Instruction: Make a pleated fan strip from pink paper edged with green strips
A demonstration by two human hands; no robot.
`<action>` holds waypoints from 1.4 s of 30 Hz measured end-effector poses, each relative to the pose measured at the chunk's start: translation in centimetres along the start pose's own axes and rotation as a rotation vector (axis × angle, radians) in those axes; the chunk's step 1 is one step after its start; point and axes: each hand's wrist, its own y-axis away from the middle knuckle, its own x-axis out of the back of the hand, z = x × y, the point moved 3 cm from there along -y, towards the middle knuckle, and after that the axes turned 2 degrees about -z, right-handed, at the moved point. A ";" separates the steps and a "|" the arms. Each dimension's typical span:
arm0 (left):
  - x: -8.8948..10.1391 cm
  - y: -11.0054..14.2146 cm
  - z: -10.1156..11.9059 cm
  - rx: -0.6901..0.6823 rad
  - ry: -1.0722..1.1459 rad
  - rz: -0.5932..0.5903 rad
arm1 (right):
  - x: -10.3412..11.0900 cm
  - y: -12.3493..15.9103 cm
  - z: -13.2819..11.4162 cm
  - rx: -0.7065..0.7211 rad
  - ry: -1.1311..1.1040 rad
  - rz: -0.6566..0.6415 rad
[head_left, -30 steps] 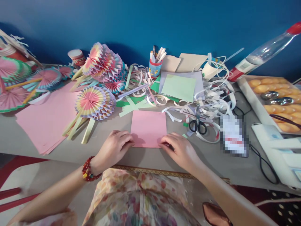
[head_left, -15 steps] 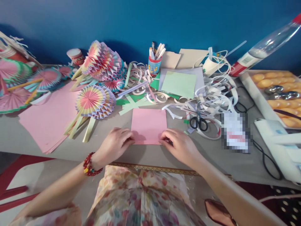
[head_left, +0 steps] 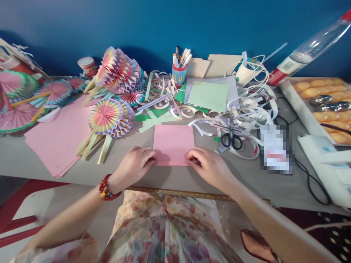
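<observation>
A small pink sheet of paper (head_left: 173, 143) lies flat on the grey table in front of me. At its near left corner, my left hand (head_left: 139, 160) pinches the edge between thumb and fingers. My right hand (head_left: 207, 164) has the near right corner in the same kind of pinch. A narrow strip along the near edge looks creased or folded between the two hands. Black-handled scissors (head_left: 231, 141) rest to the right of the paper, touching curled paper strips.
Folded paper fans (head_left: 105, 117) and large pink sheets (head_left: 59, 140) lie on the left. Behind the paper are a pen cup (head_left: 179, 74), a green sheet (head_left: 210, 95) and tangled paper strips (head_left: 251, 106). On the right stand a plastic bottle (head_left: 301, 60) and a box of yellow pieces (head_left: 285, 93).
Both hands keep their pinch on the paper's near corners and have barely moved. The whole view has shifted slightly.
</observation>
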 end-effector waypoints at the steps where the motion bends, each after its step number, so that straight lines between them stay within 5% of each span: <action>1: 0.0 0.0 0.0 0.003 -0.002 0.001 | 0.0 0.0 0.0 -0.005 0.004 -0.004; 34: -0.7 0.9 0.0 -0.061 -0.012 0.056 | 0.0 -0.1 -0.1 -0.004 -0.001 -0.031; 42: -1.1 1.2 -0.1 -0.097 -0.079 0.097 | 1.0 0.0 0.6 -0.015 -0.085 -0.132</action>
